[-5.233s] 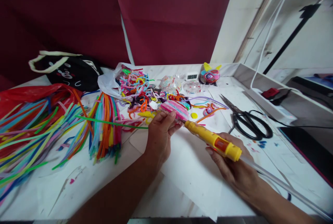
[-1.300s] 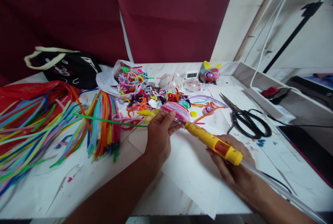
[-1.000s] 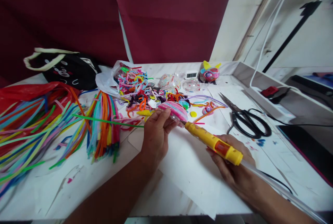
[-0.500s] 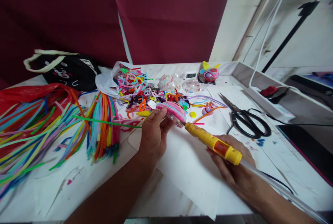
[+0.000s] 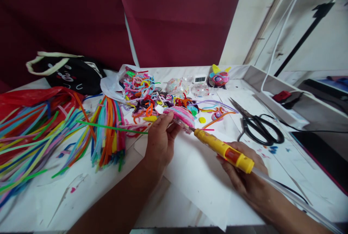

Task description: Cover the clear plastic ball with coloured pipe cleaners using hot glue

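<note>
- The left hand has its fingers pinched on the left side of a pink striped piece, raised over white paper around the middle of the table; a slack pinch could let it twist.
- The right hand has its fingers closed round a yellow glue gun, nozzle right by the piece's lower right rim. I can't tell whether they touch. If it's hot, a slip leftward could burn the other hand.
- A clear rod juts toward the table's near right corner; bumping it could throw off the nozzle.
- A green pipe cleaner ends just beside the left hand, which might drag it along.
</note>
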`<state>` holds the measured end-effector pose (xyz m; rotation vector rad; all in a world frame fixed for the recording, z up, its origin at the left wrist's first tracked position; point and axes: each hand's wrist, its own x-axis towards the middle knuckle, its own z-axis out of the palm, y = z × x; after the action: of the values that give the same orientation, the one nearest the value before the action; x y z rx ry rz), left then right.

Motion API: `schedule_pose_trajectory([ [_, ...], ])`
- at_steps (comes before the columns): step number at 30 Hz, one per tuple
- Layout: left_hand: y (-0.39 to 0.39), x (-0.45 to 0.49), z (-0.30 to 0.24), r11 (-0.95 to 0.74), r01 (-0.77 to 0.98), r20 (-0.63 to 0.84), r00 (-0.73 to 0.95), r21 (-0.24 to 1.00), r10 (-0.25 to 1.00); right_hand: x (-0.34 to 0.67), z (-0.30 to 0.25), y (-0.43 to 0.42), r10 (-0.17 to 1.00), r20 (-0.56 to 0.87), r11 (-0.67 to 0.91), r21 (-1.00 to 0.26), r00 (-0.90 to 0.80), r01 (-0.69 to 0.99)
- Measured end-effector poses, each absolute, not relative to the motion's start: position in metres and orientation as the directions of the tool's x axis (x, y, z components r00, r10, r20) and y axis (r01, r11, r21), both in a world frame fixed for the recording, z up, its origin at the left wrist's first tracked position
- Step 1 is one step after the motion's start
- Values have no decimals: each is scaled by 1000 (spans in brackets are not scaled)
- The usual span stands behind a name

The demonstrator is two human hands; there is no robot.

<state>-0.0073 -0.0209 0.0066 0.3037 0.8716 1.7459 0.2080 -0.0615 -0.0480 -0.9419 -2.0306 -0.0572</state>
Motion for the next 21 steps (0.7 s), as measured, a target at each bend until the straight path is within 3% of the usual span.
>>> schedule_pose_trajectory([
  [9, -19, -8, 9, -110, -730, -258, -372, 674, 891, 208, -44, -61, 562, 736, 735, -233, -378, 637],
  [21, -20, -5, 6, -73, -728, -272, -345, 681, 899, 207, -44, -62, 576, 741, 728, -271, -347, 630],
])
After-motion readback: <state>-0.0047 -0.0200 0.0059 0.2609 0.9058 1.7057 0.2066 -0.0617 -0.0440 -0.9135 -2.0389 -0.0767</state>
